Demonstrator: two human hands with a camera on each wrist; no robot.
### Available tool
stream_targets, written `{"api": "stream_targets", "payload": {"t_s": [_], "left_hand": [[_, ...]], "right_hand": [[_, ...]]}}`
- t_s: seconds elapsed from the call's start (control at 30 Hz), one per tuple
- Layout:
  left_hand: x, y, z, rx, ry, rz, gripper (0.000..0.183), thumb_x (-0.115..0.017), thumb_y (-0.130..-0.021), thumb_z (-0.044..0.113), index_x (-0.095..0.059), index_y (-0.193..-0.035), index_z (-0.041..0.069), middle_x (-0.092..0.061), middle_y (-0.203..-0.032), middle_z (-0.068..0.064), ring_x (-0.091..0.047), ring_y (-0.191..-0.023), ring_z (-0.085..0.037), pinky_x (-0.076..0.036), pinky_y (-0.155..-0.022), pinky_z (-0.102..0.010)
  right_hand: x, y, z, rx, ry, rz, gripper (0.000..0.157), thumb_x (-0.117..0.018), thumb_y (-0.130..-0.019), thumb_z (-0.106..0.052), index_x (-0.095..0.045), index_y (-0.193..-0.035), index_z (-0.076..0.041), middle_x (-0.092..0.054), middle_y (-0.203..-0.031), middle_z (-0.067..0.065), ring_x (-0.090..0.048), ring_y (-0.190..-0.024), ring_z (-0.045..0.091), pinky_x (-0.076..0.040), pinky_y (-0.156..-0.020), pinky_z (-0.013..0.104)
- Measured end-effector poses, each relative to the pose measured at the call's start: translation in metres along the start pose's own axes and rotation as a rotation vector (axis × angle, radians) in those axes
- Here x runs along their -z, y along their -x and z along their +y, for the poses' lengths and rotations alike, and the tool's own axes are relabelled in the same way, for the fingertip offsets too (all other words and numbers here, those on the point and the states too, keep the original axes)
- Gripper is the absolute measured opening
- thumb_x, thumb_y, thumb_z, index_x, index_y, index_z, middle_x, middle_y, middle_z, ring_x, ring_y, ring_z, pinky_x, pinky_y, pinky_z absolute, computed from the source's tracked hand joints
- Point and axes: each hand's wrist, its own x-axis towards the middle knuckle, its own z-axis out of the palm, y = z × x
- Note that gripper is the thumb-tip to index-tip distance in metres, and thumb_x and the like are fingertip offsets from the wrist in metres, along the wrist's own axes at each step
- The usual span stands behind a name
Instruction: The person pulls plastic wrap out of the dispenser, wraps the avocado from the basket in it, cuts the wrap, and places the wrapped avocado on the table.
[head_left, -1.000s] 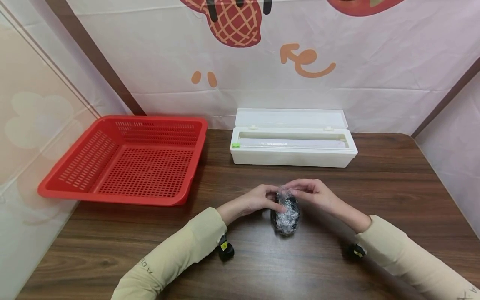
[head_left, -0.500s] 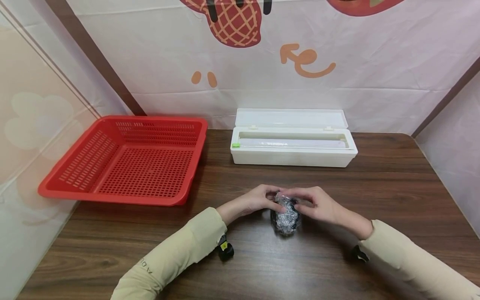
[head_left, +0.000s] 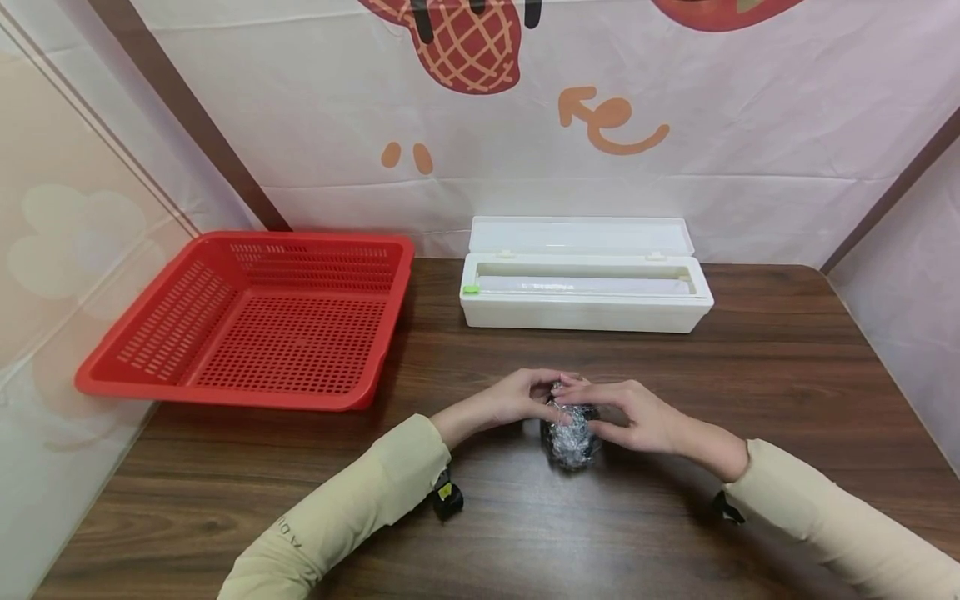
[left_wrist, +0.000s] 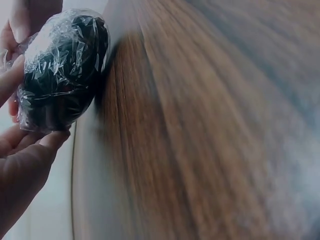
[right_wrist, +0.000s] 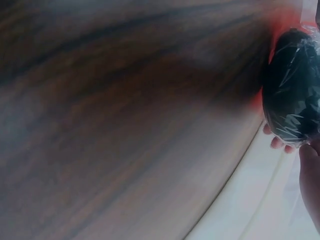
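Note:
A dark oval thing (head_left: 573, 446), wrapped in crinkled clear cling film, rests on the table between the two hands. What lies under the film is hard to make out. My left hand (head_left: 512, 398) holds it from the left, thumb over the top and fingers round its far end. From the right, my right hand (head_left: 637, 415) grips the same bundle, fingers over the far end and thumb along the right side. In the left wrist view the film on the wrapped oval (left_wrist: 65, 70) looks shiny and creased. Its smooth dark side (right_wrist: 291, 90) shows in the right wrist view.
A white cling film box (head_left: 585, 315) with its lid up and a roll inside stands at the back of the wooden table (head_left: 787, 358). To the left is a red plastic basket (head_left: 360, 398) with slotted sides. A printed cloth (head_left: 735, 125) hangs behind.
My right hand has come from the gathered film at the far end down onto the bundle's right side and top. The film tuft there is now flattened. My left hand has stayed in place.

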Motion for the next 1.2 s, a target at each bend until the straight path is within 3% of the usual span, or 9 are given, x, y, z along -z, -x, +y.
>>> {"api": "stream_targets", "payload": {"t_s": [0.2, 0.33, 0.47, 0.57, 0.7, 0.8, 0.97, 1.07, 1.2], "left_hand": [[0.003, 0.001, 0.000, -0.062, -0.101, -0.014, 0.056, -0.064, -0.081, 0.002, -0.041, -0.131, -0.008, -0.043, -0.134, -0.022, -0.044, -0.122, -0.027, -0.036, -0.098, -0.022], [0.003, 0.003, 0.003, -0.022, -0.211, -0.006, 0.057, -0.065, -0.083, 0.010, -0.040, -0.132, -0.006, -0.046, -0.132, -0.020, -0.047, -0.120, -0.025, -0.037, -0.097, -0.024], [0.003, 0.005, 0.003, 0.010, -0.287, -0.013, 0.060, -0.064, -0.085, 0.016, -0.038, -0.135, -0.002, -0.045, -0.134, -0.016, -0.045, -0.122, -0.024, -0.035, -0.100, -0.028], [0.004, 0.007, 0.003, 0.011, -0.272, -0.048, 0.066, -0.067, -0.082, 0.015, -0.034, -0.137, -0.002, -0.040, -0.138, -0.016, -0.040, -0.126, -0.023, -0.032, -0.102, -0.025], [0.007, 0.010, 0.003, -0.001, -0.171, -0.138, 0.079, -0.072, -0.076, 0.008, -0.026, -0.139, -0.005, -0.030, -0.144, -0.018, -0.033, -0.130, -0.024, -0.028, -0.103, -0.023], [0.011, 0.014, 0.003, 0.014, -0.141, -0.166, 0.072, -0.064, -0.084, 0.011, -0.023, -0.141, -0.003, -0.027, -0.145, -0.016, -0.030, -0.131, -0.023, -0.027, -0.105, -0.026], [0.012, 0.015, -0.001, 0.003, -0.189, -0.129, 0.052, -0.047, -0.095, 0.021, -0.030, -0.141, 0.004, -0.033, -0.143, -0.012, -0.030, -0.132, -0.022, -0.025, -0.106, -0.032], [0.010, 0.014, -0.004, -0.041, -0.217, -0.102, 0.052, -0.051, -0.093, 0.018, -0.033, -0.139, 0.001, -0.034, -0.142, -0.014, -0.032, -0.131, -0.022, -0.026, -0.106, -0.031], [0.005, 0.012, -0.004, -0.050, -0.213, -0.056, 0.056, -0.057, -0.090, 0.016, -0.035, -0.137, -0.001, -0.035, -0.142, -0.014, -0.033, -0.130, -0.021, -0.027, -0.105, -0.026]], "right_hand": [[-0.002, 0.002, 0.000, 0.007, 0.065, -0.051, 0.052, -0.070, -0.079, -0.023, -0.054, -0.125, -0.004, -0.053, -0.128, 0.009, -0.042, -0.124, 0.028, -0.033, -0.102, 0.033], [-0.004, 0.006, -0.001, -0.030, 0.086, -0.097, 0.063, -0.070, -0.079, -0.033, -0.047, -0.132, -0.007, -0.045, -0.137, 0.010, -0.034, -0.130, 0.026, -0.026, -0.106, 0.033], [-0.005, 0.008, -0.001, -0.034, 0.118, -0.108, 0.064, -0.069, -0.079, -0.031, -0.044, -0.134, -0.008, -0.040, -0.140, 0.011, -0.031, -0.131, 0.025, -0.024, -0.106, 0.033], [-0.005, 0.009, 0.000, -0.021, 0.136, -0.109, 0.062, -0.068, -0.081, -0.027, -0.045, -0.134, -0.008, -0.039, -0.140, 0.012, -0.031, -0.132, 0.025, -0.024, -0.107, 0.032], [-0.006, 0.010, 0.001, -0.013, 0.127, -0.112, 0.060, -0.067, -0.082, -0.026, -0.045, -0.134, -0.007, -0.039, -0.140, 0.012, -0.030, -0.132, 0.024, -0.022, -0.107, 0.029], [-0.006, 0.010, 0.001, -0.001, 0.122, -0.112, 0.060, -0.066, -0.082, -0.026, -0.044, -0.135, -0.007, -0.039, -0.140, 0.012, -0.029, -0.132, 0.025, -0.020, -0.108, 0.029], [-0.007, 0.011, 0.002, 0.020, 0.132, -0.107, 0.063, -0.066, -0.082, -0.026, -0.041, -0.136, -0.006, -0.037, -0.141, 0.011, -0.028, -0.133, 0.026, -0.020, -0.108, 0.030], [-0.007, 0.011, 0.002, 0.019, 0.139, -0.109, 0.063, -0.065, -0.083, -0.026, -0.041, -0.136, -0.005, -0.037, -0.142, 0.011, -0.028, -0.133, 0.027, -0.020, -0.108, 0.030], [-0.006, 0.012, 0.001, -0.006, 0.149, -0.124, 0.062, -0.064, -0.084, -0.026, -0.039, -0.137, -0.006, -0.035, -0.143, 0.011, -0.027, -0.133, 0.026, -0.020, -0.108, 0.030]]}}
